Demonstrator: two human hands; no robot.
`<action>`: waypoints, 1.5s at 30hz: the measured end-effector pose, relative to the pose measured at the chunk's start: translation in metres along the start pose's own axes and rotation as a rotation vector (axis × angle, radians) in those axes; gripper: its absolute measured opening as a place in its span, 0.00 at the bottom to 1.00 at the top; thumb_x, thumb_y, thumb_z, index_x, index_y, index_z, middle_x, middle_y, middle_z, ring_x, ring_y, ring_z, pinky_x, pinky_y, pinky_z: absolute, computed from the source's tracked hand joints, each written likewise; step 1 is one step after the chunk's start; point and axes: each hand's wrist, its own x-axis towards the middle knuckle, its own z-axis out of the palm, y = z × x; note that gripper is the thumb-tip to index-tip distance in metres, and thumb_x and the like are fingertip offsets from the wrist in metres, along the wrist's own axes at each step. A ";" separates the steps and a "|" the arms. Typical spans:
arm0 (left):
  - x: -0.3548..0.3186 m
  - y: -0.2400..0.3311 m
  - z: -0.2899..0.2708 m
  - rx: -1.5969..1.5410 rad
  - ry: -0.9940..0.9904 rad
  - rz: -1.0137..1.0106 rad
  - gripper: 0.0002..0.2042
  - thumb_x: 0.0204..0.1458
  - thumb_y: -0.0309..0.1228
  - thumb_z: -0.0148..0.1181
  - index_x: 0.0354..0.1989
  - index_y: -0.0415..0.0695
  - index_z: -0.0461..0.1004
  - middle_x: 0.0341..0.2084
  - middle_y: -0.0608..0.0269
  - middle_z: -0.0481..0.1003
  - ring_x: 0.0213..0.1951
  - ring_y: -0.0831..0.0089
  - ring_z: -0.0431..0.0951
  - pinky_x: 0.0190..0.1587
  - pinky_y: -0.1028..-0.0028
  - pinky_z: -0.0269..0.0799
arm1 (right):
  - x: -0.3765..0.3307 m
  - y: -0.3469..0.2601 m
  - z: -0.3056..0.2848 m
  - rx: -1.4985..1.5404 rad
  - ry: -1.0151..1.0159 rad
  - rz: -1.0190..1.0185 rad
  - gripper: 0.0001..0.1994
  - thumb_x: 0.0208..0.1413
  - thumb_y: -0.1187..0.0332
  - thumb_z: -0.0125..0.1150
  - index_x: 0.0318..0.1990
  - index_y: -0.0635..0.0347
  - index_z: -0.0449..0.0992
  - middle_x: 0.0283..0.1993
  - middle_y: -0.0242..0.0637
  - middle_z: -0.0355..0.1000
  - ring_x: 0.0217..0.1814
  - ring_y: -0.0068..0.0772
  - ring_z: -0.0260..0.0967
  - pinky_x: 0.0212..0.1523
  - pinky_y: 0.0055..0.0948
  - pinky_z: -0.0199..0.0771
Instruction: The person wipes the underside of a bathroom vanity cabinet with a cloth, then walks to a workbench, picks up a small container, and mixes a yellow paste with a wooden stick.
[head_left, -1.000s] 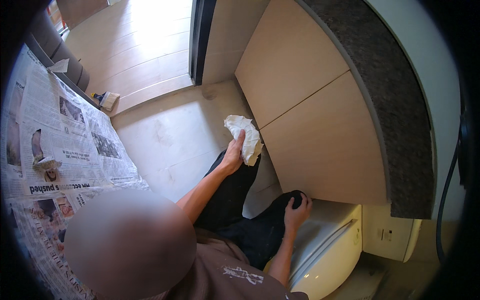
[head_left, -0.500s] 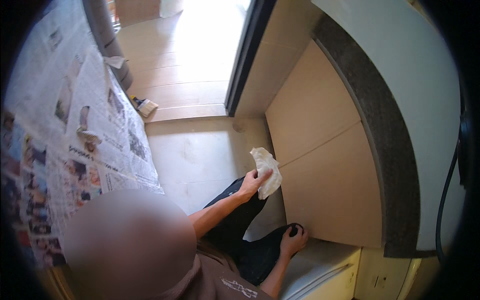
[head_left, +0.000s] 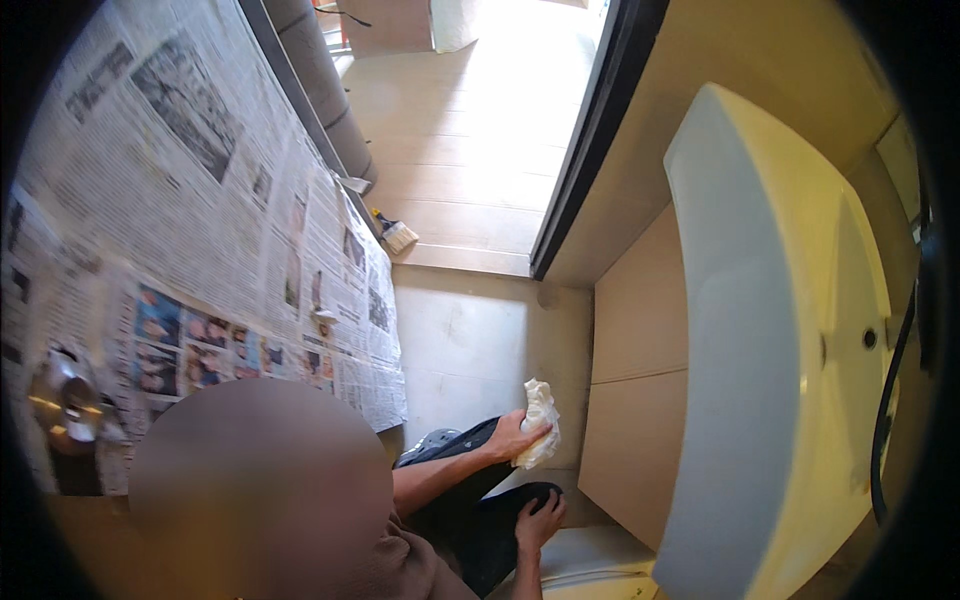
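Observation:
A crumpled white cloth [head_left: 540, 408] is gripped in my left hand [head_left: 512, 437], held over the left knee with its loose end standing up past the fingers. Lower in the view, my right hand [head_left: 540, 522] rests on the other knee [head_left: 538, 494], fingers lying over the dark trousers and holding nothing. Light-brown panels [head_left: 640, 400] stand just to the right of both hands.
A white washbasin [head_left: 735, 330] juts out above the panels. Newspaper sheets [head_left: 230, 200] cover the surface at left, where a shiny metal fitting [head_left: 72, 400] shows. A paintbrush [head_left: 400, 237] lies by the doorway sill. The dark door frame [head_left: 600, 140] stands beyond the pale floor [head_left: 460, 340].
The view has shifted, bringing the whole washbasin and more newspaper into sight. Both hands appear lower in the picture. The cloth stays in my left hand, and my right hand remains on the knee.

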 end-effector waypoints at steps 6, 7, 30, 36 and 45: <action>-0.053 0.034 -0.026 0.049 0.141 -0.285 0.36 0.47 0.61 0.64 0.47 0.35 0.77 0.43 0.40 0.78 0.49 0.51 0.79 0.53 0.61 0.73 | -0.063 -0.049 -0.061 -0.129 -0.356 -0.010 0.27 0.53 0.60 0.55 0.60 0.64 0.70 0.70 0.58 0.54 0.74 0.59 0.48 0.70 0.55 0.50; -0.064 0.040 -0.034 0.071 0.173 -0.316 0.36 0.46 0.61 0.64 0.47 0.35 0.77 0.43 0.40 0.79 0.48 0.51 0.80 0.52 0.61 0.73 | -0.071 -0.059 -0.076 -0.140 -0.497 0.015 0.27 0.53 0.59 0.55 0.59 0.64 0.71 0.69 0.57 0.56 0.73 0.59 0.50 0.69 0.54 0.52; 0.045 0.197 -0.262 0.003 0.515 -0.868 0.47 0.27 0.57 0.76 0.55 0.33 0.74 0.53 0.42 0.74 0.55 0.54 0.76 0.57 0.63 0.72 | 0.211 -0.404 -0.200 -0.208 -1.008 -0.561 0.21 0.52 0.59 0.58 0.51 0.59 0.78 0.45 0.49 0.79 0.49 0.51 0.77 0.54 0.41 0.75; 0.115 0.235 -0.321 -0.244 0.336 -0.602 0.57 0.28 0.58 0.78 0.58 0.20 0.64 0.54 0.38 0.72 0.52 0.55 0.77 0.55 0.65 0.73 | 0.342 -0.506 -0.170 -0.337 -1.017 -0.476 0.21 0.50 0.56 0.60 0.49 0.57 0.81 0.50 0.48 0.78 0.54 0.48 0.76 0.58 0.39 0.73; 0.262 0.327 -0.476 -0.195 0.377 -0.431 0.48 0.36 0.53 0.76 0.61 0.31 0.66 0.53 0.46 0.74 0.56 0.60 0.74 0.58 0.66 0.69 | 0.534 -0.672 -0.107 -0.159 -1.034 -0.295 0.16 0.52 0.64 0.60 0.42 0.67 0.81 0.35 0.38 0.81 0.32 0.34 0.80 0.34 0.35 0.82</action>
